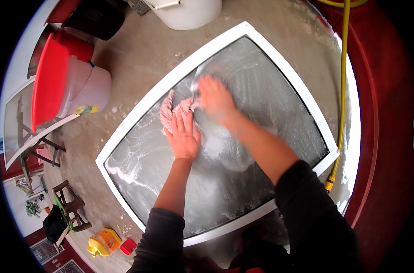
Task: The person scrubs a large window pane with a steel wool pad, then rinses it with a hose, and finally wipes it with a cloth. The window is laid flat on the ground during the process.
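Note:
A white-framed glass pane (243, 182) lies before me, streaked with white suds. My left hand (185, 139) rests flat on a crumpled pink cloth (167, 109), fingers stretched out over it, near the pane's left side. To the right and a little farther off, my right hand (212, 98) is blurred by motion, its fingers closed round a grey-and-white scrubber (221, 78) against the glass. The scrubber's exact shape is smeared and partly covered by the hand. The cloth's right end reaches close to my right hand.
A white bucket (184, 16) stands beyond the frame. Left are a pale bucket (95, 84) with a red basin (47, 86), a wooden stool (68, 198), a yellow jug (103, 242) and a red cup (128, 246). A yellow hose (343, 91) runs along the right.

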Motion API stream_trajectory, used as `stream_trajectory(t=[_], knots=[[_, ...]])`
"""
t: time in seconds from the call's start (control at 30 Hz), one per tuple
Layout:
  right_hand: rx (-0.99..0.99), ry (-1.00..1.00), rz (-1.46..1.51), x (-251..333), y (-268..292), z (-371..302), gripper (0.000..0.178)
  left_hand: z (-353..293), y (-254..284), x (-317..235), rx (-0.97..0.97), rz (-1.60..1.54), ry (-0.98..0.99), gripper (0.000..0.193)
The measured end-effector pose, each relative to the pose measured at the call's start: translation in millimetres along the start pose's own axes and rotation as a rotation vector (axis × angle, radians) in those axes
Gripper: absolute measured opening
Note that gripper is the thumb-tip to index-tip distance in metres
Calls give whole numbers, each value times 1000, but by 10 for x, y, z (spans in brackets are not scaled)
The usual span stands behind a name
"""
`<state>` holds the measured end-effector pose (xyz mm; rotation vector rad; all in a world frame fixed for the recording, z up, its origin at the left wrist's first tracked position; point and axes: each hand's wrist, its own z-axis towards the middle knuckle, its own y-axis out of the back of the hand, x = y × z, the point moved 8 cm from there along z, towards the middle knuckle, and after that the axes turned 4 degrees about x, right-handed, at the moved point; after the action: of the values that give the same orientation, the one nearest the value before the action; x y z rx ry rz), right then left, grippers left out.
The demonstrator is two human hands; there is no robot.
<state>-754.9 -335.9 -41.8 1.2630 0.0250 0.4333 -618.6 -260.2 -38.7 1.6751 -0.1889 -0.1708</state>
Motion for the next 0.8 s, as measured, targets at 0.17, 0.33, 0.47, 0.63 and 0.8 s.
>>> stream_trajectory(t=[0.17,0.33,0.47,0.63,0.8], knots=[[-32,47,155,-550,438,163,20,-75,-3,41,-8,-70,25,61],[-66,-565,-244,-1291,216,359,21,-21,-37,-67,3,-63,24,61],[37,84,37,-392,36,275,39,-1,82,97,30,-86,44,56],[99,-349,-99,-1642,343,305,44,16,23,-89,22,-98,23,59],[271,-173,91,-501,112,275,46,-76,102,89,47,-107,4,54]])
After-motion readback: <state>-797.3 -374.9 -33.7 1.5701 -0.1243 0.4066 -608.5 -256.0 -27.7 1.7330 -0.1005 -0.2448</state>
